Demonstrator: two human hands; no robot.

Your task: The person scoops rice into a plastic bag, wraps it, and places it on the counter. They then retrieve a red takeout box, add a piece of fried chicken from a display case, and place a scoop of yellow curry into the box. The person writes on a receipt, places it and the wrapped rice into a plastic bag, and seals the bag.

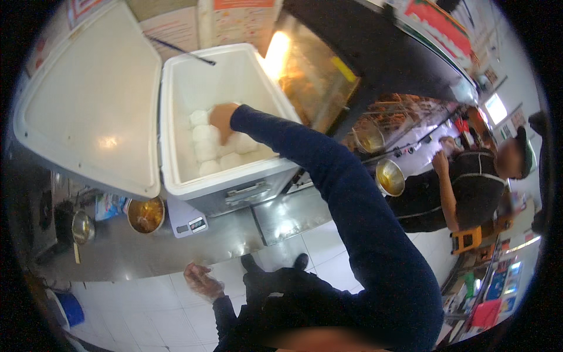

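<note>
A white cooler box stands on the metal counter with its lid swung back to the left. Pale round lumps that look like dough balls lie side by side on its bottom. My right hand reaches down into the box over these lumps, and its fingertips are hidden, so its grip does not show. Below the counter's front edge, my left hand hangs in a clear plastic glove. Its fingers are loosely bent and apart, with nothing seen in them.
Left of the box, a bowl of orange-brown food stands on the counter by a white scale. Farther left is a metal pan. A lit glass-fronted cabinet rises behind. At right, a co-worker stands near a metal bowl.
</note>
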